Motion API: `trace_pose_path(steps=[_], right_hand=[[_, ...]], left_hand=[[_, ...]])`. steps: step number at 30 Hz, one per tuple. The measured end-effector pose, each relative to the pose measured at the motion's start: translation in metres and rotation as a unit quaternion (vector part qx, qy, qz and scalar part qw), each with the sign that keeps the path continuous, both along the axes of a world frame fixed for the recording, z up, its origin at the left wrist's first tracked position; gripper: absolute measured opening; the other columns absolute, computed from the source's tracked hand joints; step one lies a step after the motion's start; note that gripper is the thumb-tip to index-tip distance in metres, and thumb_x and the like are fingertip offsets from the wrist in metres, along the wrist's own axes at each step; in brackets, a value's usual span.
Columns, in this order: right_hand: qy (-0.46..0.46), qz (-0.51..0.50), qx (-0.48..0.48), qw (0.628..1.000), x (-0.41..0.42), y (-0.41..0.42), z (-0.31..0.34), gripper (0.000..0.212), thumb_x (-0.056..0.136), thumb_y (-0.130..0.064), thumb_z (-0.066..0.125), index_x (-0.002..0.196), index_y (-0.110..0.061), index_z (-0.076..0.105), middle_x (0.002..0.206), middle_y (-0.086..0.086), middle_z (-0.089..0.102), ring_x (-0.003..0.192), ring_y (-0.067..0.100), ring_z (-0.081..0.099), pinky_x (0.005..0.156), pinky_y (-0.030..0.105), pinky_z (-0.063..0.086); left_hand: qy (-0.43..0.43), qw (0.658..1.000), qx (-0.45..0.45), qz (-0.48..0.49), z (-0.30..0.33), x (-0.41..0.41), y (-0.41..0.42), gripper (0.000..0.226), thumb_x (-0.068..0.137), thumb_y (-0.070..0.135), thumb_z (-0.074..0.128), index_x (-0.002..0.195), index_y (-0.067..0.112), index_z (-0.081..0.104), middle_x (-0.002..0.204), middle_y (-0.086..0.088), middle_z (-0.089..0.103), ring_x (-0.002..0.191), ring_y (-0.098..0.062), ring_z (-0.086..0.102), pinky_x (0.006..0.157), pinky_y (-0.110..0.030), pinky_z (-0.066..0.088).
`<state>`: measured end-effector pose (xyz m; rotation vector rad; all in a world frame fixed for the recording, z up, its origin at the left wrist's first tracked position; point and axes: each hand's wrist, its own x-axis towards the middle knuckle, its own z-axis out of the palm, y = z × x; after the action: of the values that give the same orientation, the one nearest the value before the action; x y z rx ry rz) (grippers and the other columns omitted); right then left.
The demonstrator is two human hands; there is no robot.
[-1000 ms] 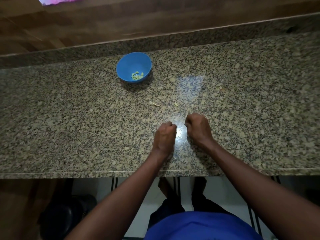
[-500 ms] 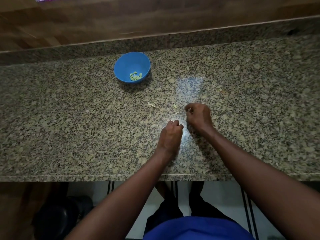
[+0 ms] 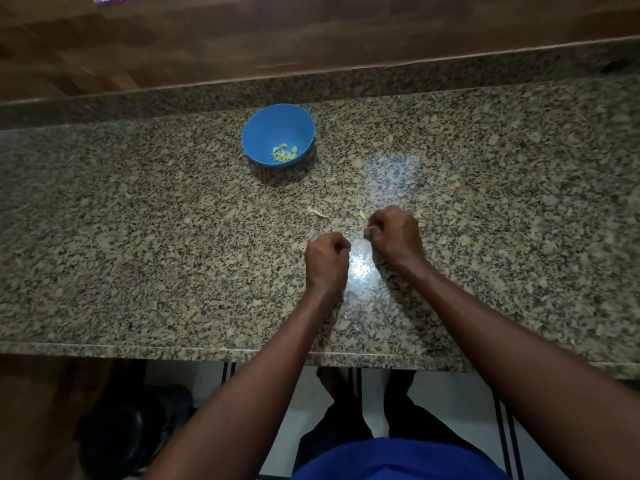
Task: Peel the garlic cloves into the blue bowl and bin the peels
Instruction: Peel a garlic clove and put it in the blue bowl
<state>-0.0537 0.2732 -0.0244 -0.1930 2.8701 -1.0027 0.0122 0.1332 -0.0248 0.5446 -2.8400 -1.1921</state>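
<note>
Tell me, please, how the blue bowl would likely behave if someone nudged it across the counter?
The blue bowl looks like thin plastic holding only a few peeled cloves, so probably light. On the glossy granite counter it would likely slide easily. Its narrow base suggests it might tip if pushed near the rim.

single head view, steeply down and forward over the near counter (image 3: 138, 271)

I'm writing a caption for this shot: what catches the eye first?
The blue bowl stands out at the far middle of the granite counter, with pale peeled garlic cloves in its bottom. Nearer, the left hand and right hand sit curled side by side, just behind two peel scraps.
</note>
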Motion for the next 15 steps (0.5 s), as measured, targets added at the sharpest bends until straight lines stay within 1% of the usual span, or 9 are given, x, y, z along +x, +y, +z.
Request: trace_pose_path(steps=[1, 2, 4, 6, 8, 10, 13, 15], right_hand=[[0.002, 0.009, 0.008, 1.0, 0.001, -0.004, 0.0, 0.006, 0.087, -0.014, 0.08, 0.087, -0.009, 0.077, 0.082, 0.001, 0.067, 0.065, 0.003, 0.052, 0.053, 0.004, 0.026], [0.004, 0.017, 0.017, 1.0, 0.003, -0.007, 0.0, 0.006, 0.087, -0.014, 0.08, 0.087, -0.009, 0.077, 0.083, 0.001, 0.065, 0.068, 0.008, 0.054, 0.055, 0.007, 0.026], [0.008, 0.025, 0.023, 0.999, 0.006, -0.011, -0.002, 0.005, 0.089, -0.008, 0.076, 0.085, -0.009, 0.075, 0.082, -0.002, 0.061, 0.071, 0.014, 0.058, 0.055, 0.011, 0.028], [0.014, 0.025, 0.029, 0.999, 0.008, -0.013, -0.003, 0.014, 0.091, -0.001, 0.068, 0.08, -0.008, 0.072, 0.078, -0.001, 0.061, 0.07, 0.017, 0.059, 0.054, 0.015, 0.029], [0.011, 0.023, 0.038, 0.999, 0.012, -0.014, -0.002, 0.018, 0.093, 0.001, 0.063, 0.078, -0.007, 0.067, 0.077, -0.001, 0.057, 0.069, 0.018, 0.057, 0.052, 0.014, 0.026], [-0.002, 0.019, 0.046, 0.999, 0.019, -0.011, -0.002, 0.02, 0.097, 0.0, 0.059, 0.078, -0.007, 0.063, 0.079, 0.0, 0.055, 0.072, 0.02, 0.057, 0.053, 0.013, 0.025], [-0.034, -0.016, 0.03, 0.999, 0.035, 0.002, -0.002, 0.021, 0.097, 0.002, 0.059, 0.079, -0.008, 0.062, 0.077, -0.002, 0.056, 0.07, 0.016, 0.057, 0.051, 0.01, 0.027], [-0.069, -0.062, -0.01, 0.996, 0.044, 0.012, 0.0, 0.017, 0.095, 0.003, 0.062, 0.08, -0.006, 0.065, 0.075, -0.002, 0.06, 0.066, 0.008, 0.056, 0.046, 0.008, 0.035]], left_hand=[[0.001, 1.0, 0.001, -0.002, -0.002, 0.004, -0.001, 0.015, 0.09, -0.003, 0.068, 0.088, 0.011, 0.074, 0.081, 0.004, 0.07, 0.072, -0.004, 0.066, 0.062, -0.01, 0.054], [0.001, 1.0, 0.004, -0.004, -0.003, 0.008, -0.002, 0.015, 0.09, -0.002, 0.068, 0.089, 0.011, 0.074, 0.082, 0.003, 0.07, 0.073, -0.005, 0.066, 0.063, -0.011, 0.053], [0.005, 1.0, 0.014, -0.001, -0.005, 0.014, -0.004, 0.015, 0.09, -0.003, 0.068, 0.09, 0.011, 0.073, 0.084, 0.002, 0.071, 0.075, -0.007, 0.067, 0.065, -0.014, 0.054], [0.008, 1.0, 0.013, 0.0, -0.005, 0.018, -0.006, 0.015, 0.09, -0.003, 0.069, 0.089, 0.012, 0.073, 0.084, 0.002, 0.07, 0.075, -0.005, 0.066, 0.064, -0.01, 0.052], [0.008, 1.0, 0.011, -0.002, -0.004, 0.021, -0.009, 0.015, 0.09, -0.002, 0.069, 0.088, 0.012, 0.072, 0.083, 0.005, 0.068, 0.074, -0.003, 0.064, 0.061, -0.007, 0.05], [0.008, 1.0, 0.014, 0.0, -0.005, 0.025, -0.014, 0.015, 0.091, -0.002, 0.069, 0.088, 0.013, 0.071, 0.083, 0.006, 0.067, 0.075, -0.004, 0.065, 0.062, -0.009, 0.052], [0.007, 1.0, 0.025, 0.017, -0.006, 0.031, -0.023, 0.015, 0.091, -0.001, 0.068, 0.089, 0.012, 0.073, 0.082, 0.004, 0.069, 0.075, -0.007, 0.068, 0.064, -0.015, 0.057], [-0.002, 0.998, 0.054, 0.038, -0.005, 0.033, -0.028, 0.012, 0.091, 0.001, 0.07, 0.092, 0.011, 0.076, 0.083, 0.002, 0.073, 0.075, -0.009, 0.07, 0.065, -0.014, 0.058]])
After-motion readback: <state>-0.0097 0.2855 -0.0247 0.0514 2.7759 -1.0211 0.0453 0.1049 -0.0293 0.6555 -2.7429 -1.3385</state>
